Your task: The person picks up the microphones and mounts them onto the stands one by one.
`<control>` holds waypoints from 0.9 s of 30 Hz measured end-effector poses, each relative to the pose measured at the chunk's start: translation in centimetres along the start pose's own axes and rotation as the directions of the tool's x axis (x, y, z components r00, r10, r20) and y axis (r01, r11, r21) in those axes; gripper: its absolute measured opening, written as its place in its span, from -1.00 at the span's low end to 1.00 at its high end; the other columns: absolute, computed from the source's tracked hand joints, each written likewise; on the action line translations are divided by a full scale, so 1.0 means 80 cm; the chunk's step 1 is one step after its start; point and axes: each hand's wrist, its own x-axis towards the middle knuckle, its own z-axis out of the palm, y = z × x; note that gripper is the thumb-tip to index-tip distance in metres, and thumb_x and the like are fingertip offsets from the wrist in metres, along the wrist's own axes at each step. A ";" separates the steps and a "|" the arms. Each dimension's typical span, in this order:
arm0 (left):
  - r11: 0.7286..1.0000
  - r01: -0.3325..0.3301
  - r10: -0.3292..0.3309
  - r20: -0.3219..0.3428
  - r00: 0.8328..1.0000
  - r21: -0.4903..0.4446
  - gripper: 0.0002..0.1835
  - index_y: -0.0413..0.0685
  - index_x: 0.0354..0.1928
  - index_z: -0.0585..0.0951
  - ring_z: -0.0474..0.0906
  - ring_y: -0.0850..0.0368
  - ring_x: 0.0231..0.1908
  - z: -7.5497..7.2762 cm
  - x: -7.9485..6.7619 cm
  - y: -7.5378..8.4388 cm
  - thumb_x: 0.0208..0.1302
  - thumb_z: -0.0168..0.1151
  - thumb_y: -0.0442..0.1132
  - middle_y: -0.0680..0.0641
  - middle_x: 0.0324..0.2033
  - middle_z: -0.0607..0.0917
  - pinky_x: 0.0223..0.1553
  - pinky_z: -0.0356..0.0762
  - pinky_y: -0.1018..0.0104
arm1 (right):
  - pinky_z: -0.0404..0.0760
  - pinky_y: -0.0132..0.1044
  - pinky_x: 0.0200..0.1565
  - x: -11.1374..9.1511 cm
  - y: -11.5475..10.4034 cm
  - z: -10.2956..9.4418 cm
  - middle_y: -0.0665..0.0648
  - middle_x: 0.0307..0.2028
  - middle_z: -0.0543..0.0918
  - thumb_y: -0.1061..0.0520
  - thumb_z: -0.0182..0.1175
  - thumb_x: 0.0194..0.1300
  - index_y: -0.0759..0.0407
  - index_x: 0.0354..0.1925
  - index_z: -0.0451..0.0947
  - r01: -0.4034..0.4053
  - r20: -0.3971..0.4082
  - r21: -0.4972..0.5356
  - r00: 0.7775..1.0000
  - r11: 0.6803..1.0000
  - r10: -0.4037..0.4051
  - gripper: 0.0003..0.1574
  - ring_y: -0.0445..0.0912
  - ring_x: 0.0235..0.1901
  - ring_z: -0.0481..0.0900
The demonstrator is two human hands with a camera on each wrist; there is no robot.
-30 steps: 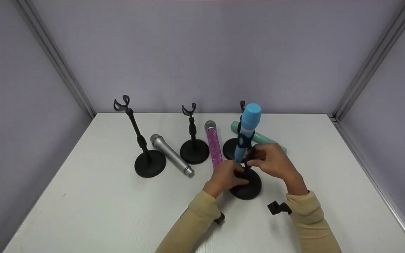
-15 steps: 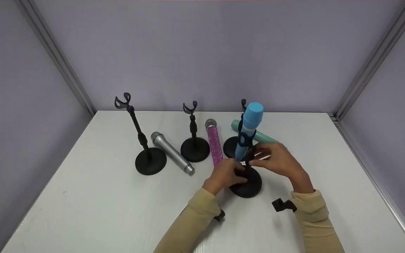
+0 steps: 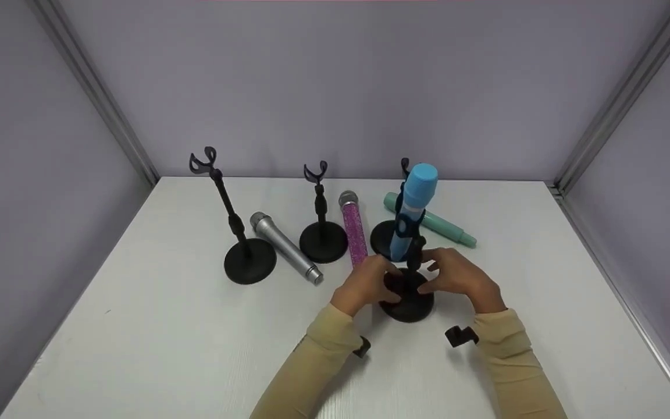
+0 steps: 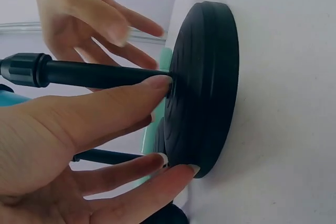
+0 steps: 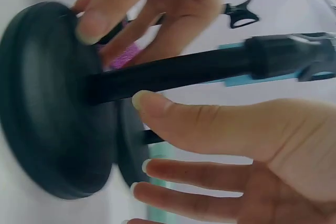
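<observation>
A blue microphone (image 3: 420, 185) leans in the clip of the nearest black microphone stand (image 3: 407, 311), whose round base rests on the white table. My left hand (image 3: 364, 285) holds that base from the left; in the left wrist view its thumb is at the foot of the post and two fingertips are at the rim of the base (image 4: 210, 87). On the other side is my right hand (image 3: 457, 276), fingers loosely spread. Its thumb tip lies right beside the post (image 5: 178, 74) in the right wrist view, the other fingers apart from the base.
Behind stands another black stand (image 3: 381, 235), with a green microphone (image 3: 448, 227) lying by it. A glittery pink microphone (image 3: 353, 227), a middle stand (image 3: 323, 247), a silver microphone (image 3: 285, 247) and a tall stand (image 3: 249, 265) lie or stand leftward. Grey panels (image 3: 335, 87) enclose the table.
My right hand has let go of the upper post of the stand and moved down toward the base. My left hand stays at the base. The head view has tilted slightly.
</observation>
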 end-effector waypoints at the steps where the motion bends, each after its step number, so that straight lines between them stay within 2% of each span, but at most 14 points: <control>1: 1.000 -0.003 0.003 0.004 1.000 0.009 -0.57 -0.10 0.00 0.80 0.67 0.10 0.06 0.000 -0.001 0.001 0.02 0.64 -0.30 -0.03 -0.02 0.82 0.16 0.63 0.22 | 0.66 0.16 0.12 0.002 0.002 0.003 0.41 0.17 0.67 0.22 0.57 0.04 0.38 0.20 0.58 -0.004 -0.005 -0.004 1.000 1.000 0.004 -0.25 0.35 0.12 0.66; 6: 1.000 -0.001 0.000 0.031 1.000 0.026 -0.57 -0.14 0.00 0.79 0.69 0.09 0.06 -0.001 -0.004 0.003 0.01 0.64 -0.33 -0.05 -0.04 0.82 0.16 0.64 0.23 | 0.65 0.16 0.13 0.008 0.010 0.012 0.37 0.10 0.70 0.24 0.59 0.00 0.39 0.13 0.61 -0.028 -0.014 0.002 0.999 1.000 0.029 -0.29 0.31 0.10 0.68; 14: 0.999 0.024 -0.026 0.075 0.997 0.038 -0.47 -0.11 0.07 0.76 0.65 0.06 0.17 -0.005 -0.006 0.009 -0.03 0.66 -0.35 -0.05 0.06 0.80 0.28 0.57 0.16 | 0.62 0.18 0.16 0.009 0.013 0.016 0.32 0.04 0.75 0.19 0.66 -0.08 0.33 0.05 0.68 -0.038 -0.018 -0.013 0.999 0.999 0.037 -0.31 0.25 0.08 0.67; 22: 0.999 -0.007 0.005 0.052 0.999 0.042 -0.48 -0.09 0.03 0.79 0.66 0.09 0.13 -0.002 -0.007 0.007 -0.09 0.69 -0.34 -0.02 0.02 0.81 0.26 0.58 0.20 | 0.61 0.10 0.09 0.009 0.015 0.023 0.16 -0.17 0.84 0.19 0.67 -0.12 0.26 -0.10 0.78 -0.008 -0.028 -0.062 1.000 0.998 0.006 -0.46 0.09 -0.07 0.66; 27: 0.998 -0.028 0.025 0.042 0.999 0.048 -0.46 -0.09 0.05 0.78 0.69 0.12 0.08 0.003 -0.006 0.009 -0.08 0.70 -0.31 -0.01 0.00 0.82 0.21 0.61 0.27 | 0.63 0.05 0.07 0.003 0.022 0.024 0.14 -0.22 0.84 0.21 0.66 -0.10 0.25 -0.15 0.81 0.003 -0.047 -0.067 0.999 0.998 -0.007 -0.55 0.02 -0.12 0.66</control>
